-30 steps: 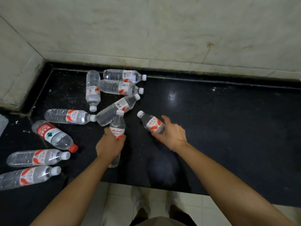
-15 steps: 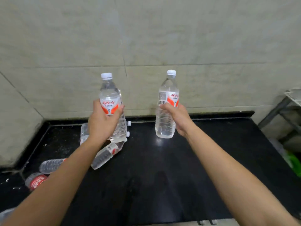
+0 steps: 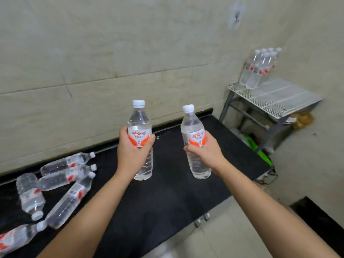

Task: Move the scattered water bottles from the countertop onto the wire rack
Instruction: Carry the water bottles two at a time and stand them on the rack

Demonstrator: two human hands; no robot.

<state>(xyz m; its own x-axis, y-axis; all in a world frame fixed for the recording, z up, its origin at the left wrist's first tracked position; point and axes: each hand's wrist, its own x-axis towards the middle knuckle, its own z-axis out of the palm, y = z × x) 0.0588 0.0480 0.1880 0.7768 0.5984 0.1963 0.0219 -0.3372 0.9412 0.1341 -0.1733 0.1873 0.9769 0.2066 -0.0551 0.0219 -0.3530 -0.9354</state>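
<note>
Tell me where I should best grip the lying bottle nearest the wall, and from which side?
Grip the bottle nearest the wall around its labelled middle, coming from above. It lies flat, cap pointing right; another bottle lies close along its near side, so a side approach looks cramped.

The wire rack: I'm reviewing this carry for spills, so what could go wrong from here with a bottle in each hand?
Bottles already crowd the back corner of the wire rack; a careless set-down may topple them. The open wires could tip a narrow base. With the left hand and right hand both full, neither can steady a wobble.
</note>
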